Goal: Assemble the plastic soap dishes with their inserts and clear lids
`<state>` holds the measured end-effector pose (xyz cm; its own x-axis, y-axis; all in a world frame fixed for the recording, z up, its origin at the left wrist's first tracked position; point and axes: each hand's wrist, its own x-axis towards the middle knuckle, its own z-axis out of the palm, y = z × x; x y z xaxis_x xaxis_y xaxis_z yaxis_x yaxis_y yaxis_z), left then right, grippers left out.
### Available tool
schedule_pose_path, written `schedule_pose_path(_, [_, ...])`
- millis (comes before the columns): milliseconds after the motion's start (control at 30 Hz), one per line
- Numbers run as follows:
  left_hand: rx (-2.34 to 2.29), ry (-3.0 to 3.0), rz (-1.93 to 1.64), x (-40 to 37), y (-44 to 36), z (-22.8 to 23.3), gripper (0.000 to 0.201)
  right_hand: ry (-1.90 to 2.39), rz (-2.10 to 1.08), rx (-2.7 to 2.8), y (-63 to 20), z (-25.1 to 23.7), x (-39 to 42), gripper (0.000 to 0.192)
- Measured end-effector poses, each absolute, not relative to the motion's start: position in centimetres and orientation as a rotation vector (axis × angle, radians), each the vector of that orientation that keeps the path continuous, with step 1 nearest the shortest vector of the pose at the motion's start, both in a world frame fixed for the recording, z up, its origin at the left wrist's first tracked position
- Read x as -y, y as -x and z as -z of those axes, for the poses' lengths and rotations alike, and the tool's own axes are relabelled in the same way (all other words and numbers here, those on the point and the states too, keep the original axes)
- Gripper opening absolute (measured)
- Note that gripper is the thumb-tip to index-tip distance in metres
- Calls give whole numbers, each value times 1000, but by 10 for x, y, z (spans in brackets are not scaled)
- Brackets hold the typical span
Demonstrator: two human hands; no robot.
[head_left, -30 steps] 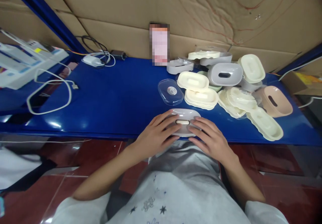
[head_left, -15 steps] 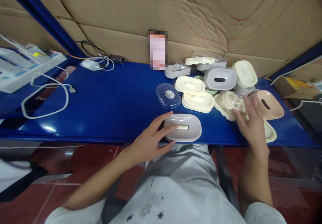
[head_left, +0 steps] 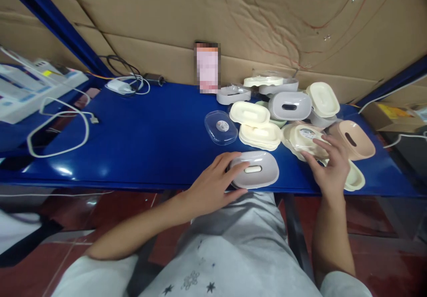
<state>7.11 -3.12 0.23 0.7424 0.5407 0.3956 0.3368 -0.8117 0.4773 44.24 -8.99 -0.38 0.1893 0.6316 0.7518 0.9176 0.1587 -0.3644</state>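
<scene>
Left hand [head_left: 213, 186] rests at the front edge of the desk [head_left: 150, 141], fingers spread and laid against the left side of a grey dish [head_left: 255, 175], thumb under its near rim; a light hold, not a full clasp. Grey dish lies upside down at the front edge, right of centre, with a pale slot in its top.

Far left end: a white box [head_left: 30, 88] and a looped white cable [head_left: 56, 128]. At the back edge, left of centre, a charger [head_left: 120, 85] with coiled leads. A phone [head_left: 207, 68] stands against the cardboard wall at the back edge, about centre.

Right of centre, a clear lid [head_left: 220, 127] with a round sticker lies flat and alone, just left of a heap of parts. In the heap: cream trays [head_left: 255, 123] stacked two high, a second grey dish [head_left: 289, 106] upside down behind them, a cream lid [head_left: 323, 99] tilted on the pile, and further trays at the back edge.

Right hand [head_left: 328, 168] is open, fingers spread, tips pressing on a stickered lid [head_left: 305, 136] that sits on cream pieces near the front right. Whether the fingers grip it or merely touch cannot be told, as motion blurs that area. A pink dish [head_left: 353, 139] lies tilted just right of this hand, near the right end.
</scene>
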Motion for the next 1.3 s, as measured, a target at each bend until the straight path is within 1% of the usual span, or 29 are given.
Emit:
schedule_pose_path(133, [-636, -2528, -751, 27, -82, -1, 62, 1496, 332, 1531, -446, 6, 88, 46])
schedule_pose_path(300, [-663, -2465, -736, 27, -78, 2, 75, 1365, 466, 1602, -437, 4, 92, 52])
schedule_pose_path(433, [-676, -2428, -741, 28, -75, 4, 85, 1291, 493, 1677, -424, 2, 96, 53])
schedule_pose_path(633, [-709, -2404, -734, 28, -77, 5, 95, 1239, 419, 1795, -401, -1, 104, 57])
schedule_pose_path(767, [-702, -2407, -738, 29, -76, 6, 94, 1193, 332, 1876, -382, 0, 111, 58])
schedule_pose_path(900, [-679, -2454, -723, 28, -76, 8, 83, 1120, 276, 1992, -363, 6, 116, 59])
schedule_pose_path(1033, [-666, -2477, -739, 27, -75, 11, 79, 1115, 297, 2047, -353, 9, 118, 66])
schedule_pose_path(1300, [-668, -2511, -721, 27, -76, 10, 77, 1187, 415, 2044, -352, 14, 120, 82])
